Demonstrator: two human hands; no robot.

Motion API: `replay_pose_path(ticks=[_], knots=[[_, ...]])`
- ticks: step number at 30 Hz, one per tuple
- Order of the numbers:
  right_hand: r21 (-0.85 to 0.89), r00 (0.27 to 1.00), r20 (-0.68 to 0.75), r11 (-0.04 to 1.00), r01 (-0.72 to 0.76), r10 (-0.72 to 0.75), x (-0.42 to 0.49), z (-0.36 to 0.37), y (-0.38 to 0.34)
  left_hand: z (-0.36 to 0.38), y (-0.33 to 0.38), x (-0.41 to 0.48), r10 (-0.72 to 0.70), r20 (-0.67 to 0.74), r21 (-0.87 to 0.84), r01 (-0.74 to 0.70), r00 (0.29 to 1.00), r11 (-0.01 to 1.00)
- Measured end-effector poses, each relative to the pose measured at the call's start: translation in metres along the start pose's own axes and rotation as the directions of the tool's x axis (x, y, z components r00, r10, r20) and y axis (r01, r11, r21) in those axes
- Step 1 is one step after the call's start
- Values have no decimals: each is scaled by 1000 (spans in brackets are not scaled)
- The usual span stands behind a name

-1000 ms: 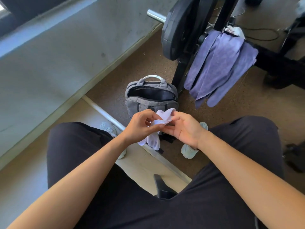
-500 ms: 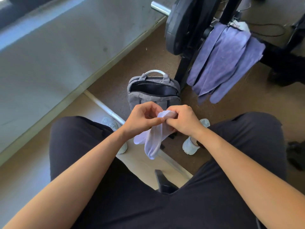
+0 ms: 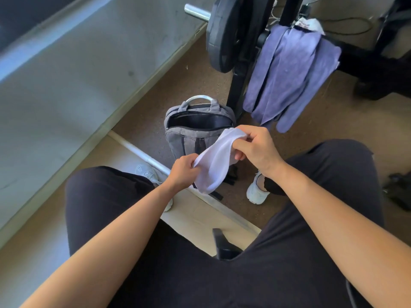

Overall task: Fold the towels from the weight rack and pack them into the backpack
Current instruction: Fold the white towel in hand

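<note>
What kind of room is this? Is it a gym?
Probably a gym or a home workout room. A big black weight plate sits on a shiny bar, a black rack holds them up, and purple towels hang over it.

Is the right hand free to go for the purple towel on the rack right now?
Probably not yet: the right hand pinches the white cloth, which the left hand also grips. Otherwise the way looks free; nothing stands between it and the purple towel.
</note>
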State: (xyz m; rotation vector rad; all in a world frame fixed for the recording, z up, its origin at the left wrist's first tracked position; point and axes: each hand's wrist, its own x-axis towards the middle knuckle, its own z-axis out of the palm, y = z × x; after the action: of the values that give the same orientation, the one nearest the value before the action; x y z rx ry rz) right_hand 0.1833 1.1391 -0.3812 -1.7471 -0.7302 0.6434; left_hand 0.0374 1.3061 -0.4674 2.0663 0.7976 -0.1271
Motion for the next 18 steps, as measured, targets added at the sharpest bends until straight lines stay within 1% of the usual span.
replay_pose_path(ticks=[3, 6, 8, 12, 15, 18], knots=[[57, 998, -67, 998, 7, -3, 1, -6, -4, 5, -8, 2, -59, 74, 59, 54, 996, 997], [116, 985, -173, 993, 9, 12, 4, -12, -5, 9, -22, 4, -84, 171, 157, 57, 982, 986], [135, 976, -217, 991, 7, 22, 6, -16, -3, 10, -26, 3, -86, 181, 152, 59, 980, 987], [177, 966, -248, 984, -32, 76, 9, -24, 3, 7, -20, 0, -67, 69, 94, 61, 995, 994], [191, 956, -280, 981, -32, 85, 13, -34, 6, 0, -18, 0, -96, -19, -43, 95, 995, 995], [135, 944, -299, 986, -100, 136, 15, -44, 12, -10, -15, 1, -109, -117, -190, 85, 987, 978]])
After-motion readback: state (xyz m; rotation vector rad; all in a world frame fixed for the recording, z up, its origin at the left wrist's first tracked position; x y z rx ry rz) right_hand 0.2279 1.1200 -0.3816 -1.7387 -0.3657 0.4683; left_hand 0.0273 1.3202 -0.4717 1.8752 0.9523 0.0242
